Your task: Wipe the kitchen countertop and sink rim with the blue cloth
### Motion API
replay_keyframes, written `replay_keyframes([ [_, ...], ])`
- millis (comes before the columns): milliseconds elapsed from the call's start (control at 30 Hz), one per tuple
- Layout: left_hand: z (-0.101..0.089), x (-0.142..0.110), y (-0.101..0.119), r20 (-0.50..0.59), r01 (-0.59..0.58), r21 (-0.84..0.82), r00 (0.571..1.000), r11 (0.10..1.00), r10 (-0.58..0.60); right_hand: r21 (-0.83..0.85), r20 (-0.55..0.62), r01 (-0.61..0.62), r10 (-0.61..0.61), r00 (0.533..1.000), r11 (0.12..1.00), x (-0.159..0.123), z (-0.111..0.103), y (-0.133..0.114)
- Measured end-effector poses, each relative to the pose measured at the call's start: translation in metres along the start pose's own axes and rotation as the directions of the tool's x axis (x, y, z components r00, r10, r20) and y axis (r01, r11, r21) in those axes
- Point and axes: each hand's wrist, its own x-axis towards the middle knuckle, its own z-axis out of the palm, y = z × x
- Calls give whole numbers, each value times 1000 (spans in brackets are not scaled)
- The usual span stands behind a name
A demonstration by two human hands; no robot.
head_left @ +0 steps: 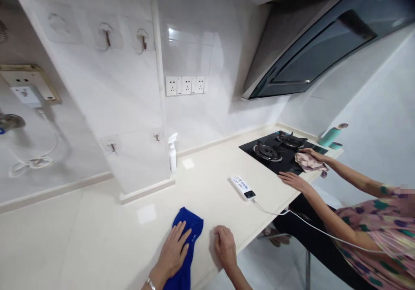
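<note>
A dark blue cloth (pixel 190 225) lies on the pale countertop (pixel 106 234), running toward me at the bottom of the view. My left hand (pixel 174 247) rests flat on top of it, fingers stretched out and slightly spread, with a metal band at the wrist. To the right of the cloth, my right hand (pixel 225 246) sits on the counter near its front edge. Its fingers are curled in loosely and nothing shows in them. A white power bank (pixel 240 186) with a dark display and a white cable lies ahead of my right hand.
Another person (pixel 359 225) sits at right, one hand on a pinkish cloth (pixel 309 162) over the black gas stove (pixel 282 167). A white spray bottle (pixel 173 154) stands by the wall corner. A green bottle (pixel 330 137) is beyond the stove, under the range hood (pixel 311 52).
</note>
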Motion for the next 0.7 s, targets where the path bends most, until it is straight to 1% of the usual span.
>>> replay_keyframes([
  [67, -2, -22, -18, -40, 101, 3, 994, 995, -101, 5, -5, -17, 17, 1000, 1000, 0, 3, -5],
  [100, -4, -34, -30, -63, 170, 1, 983, 985, -170, 8, -6, -20, 21, 1000, 1000, 1, 7, -12],
  [133, -6, -45, -42, -81, 248, -1, 966, 969, -247, 13, 1, -16, 16, 1000, 1000, 3, 12, -21],
  [167, -10, -56, -54, -103, 354, -1, 930, 935, -353, 23, 12, -2, 1, 1000, 1000, 4, 19, -33],
  [200, -14, -65, -66, -134, 464, 2, 878, 886, -459, 33, 33, 20, -21, 999, 999, 5, 27, -48],
  [267, -26, -81, -86, -201, 616, 11, 773, 787, -602, 46, 96, 70, -74, 993, 997, 7, 46, -80],
  [333, -37, -91, -100, -260, 723, 8, 668, 690, -697, 31, 166, 87, -91, 982, 996, 6, 63, -109],
  [400, -42, -99, -106, -277, 808, -8, 564, 589, -778, 3, 232, 78, -76, 970, 997, 4, 74, -128],
  [433, -43, -102, -107, -279, 829, -8, 535, 559, -797, -13, 262, 73, -67, 963, 997, 3, 76, -132],
  [467, -42, -104, -106, -282, 837, -1, 525, 547, -803, -24, 295, 76, -66, 953, 997, 3, 75, -134],
  [500, -41, -106, -105, -292, 837, 11, 527, 548, -798, -28, 332, 89, -75, 940, 996, 3, 72, -133],
  [567, -38, -108, -101, -324, 818, 36, 553, 574, -768, -19, 410, 134, -114, 905, 991, 4, 62, -126],
  [600, -38, -107, -99, -333, 813, 40, 559, 581, -759, -16, 437, 148, -126, 890, 989, 4, 55, -121],
  [633, -39, -107, -97, -334, 812, 38, 560, 582, -758, -20, 455, 157, -131, 881, 987, 4, 48, -116],
  [700, -42, -104, -92, -332, 803, 35, 572, 596, -750, -56, 456, 159, -116, 882, 986, 0, 34, -100],
])
